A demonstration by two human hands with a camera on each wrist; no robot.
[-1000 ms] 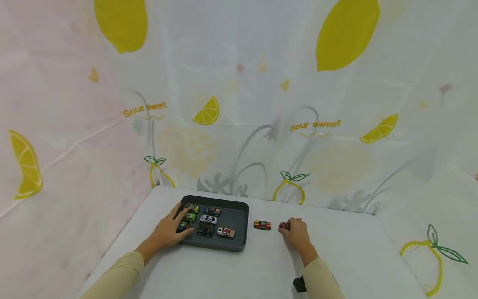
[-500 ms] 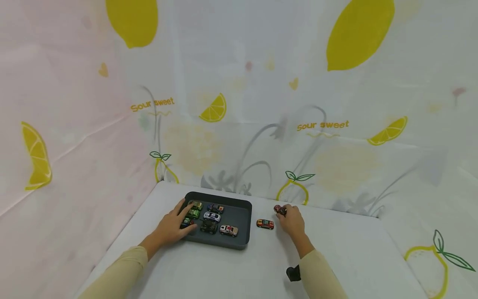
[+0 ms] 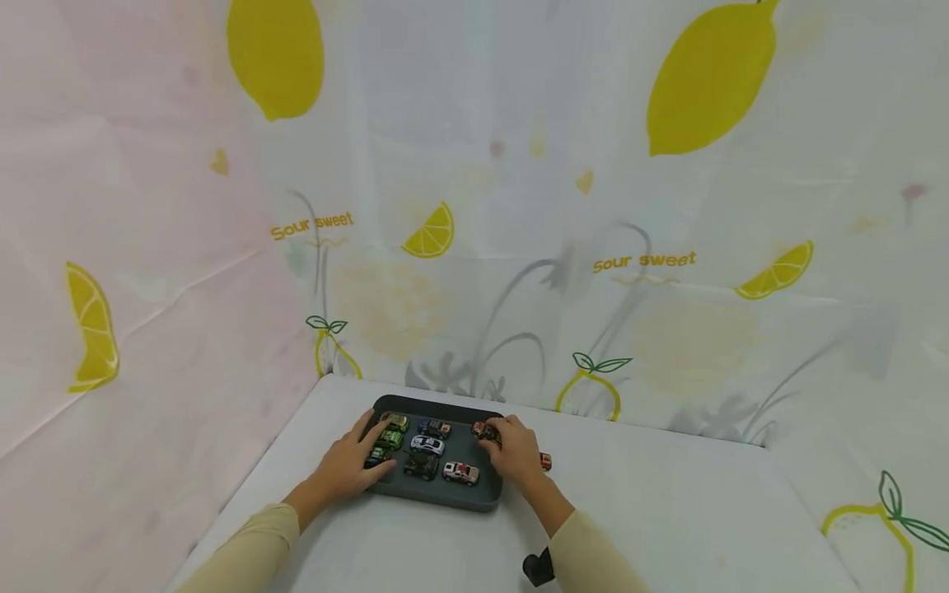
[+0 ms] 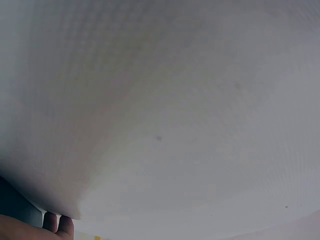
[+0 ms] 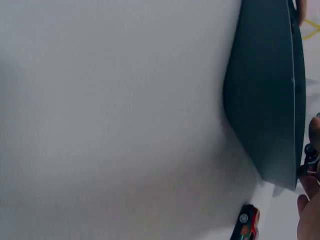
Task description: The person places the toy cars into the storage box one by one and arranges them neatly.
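My right hand (image 3: 516, 451) pinches a dark red toy car (image 3: 485, 431) over the far right corner of the dark grey tray (image 3: 445, 497). In the right wrist view the held toy car (image 5: 311, 161) shows at the right edge, close to the tray's rim. My left hand (image 3: 343, 464) rests on the tray's left side, fingers extended, some of them over the rim. Several toy cars sit inside, among them a green car (image 3: 390, 440), a white car (image 3: 427, 445), a black car (image 3: 421, 466) and a white-and-red car (image 3: 461, 473). The left-hand cars are partly hidden by my fingers.
A red-and-orange toy car (image 3: 546, 461) stands on the white table (image 3: 667, 511), right of the tray and mostly hidden behind my right hand. A black object (image 3: 539, 568) is beside the right sleeve. A lemon-printed cloth (image 3: 474, 313) hangs behind the table.
My right hand has lifted the dark red toy car off the table and carried it left over the tray. The left hand stays at the tray's left side. The view has shifted slightly.
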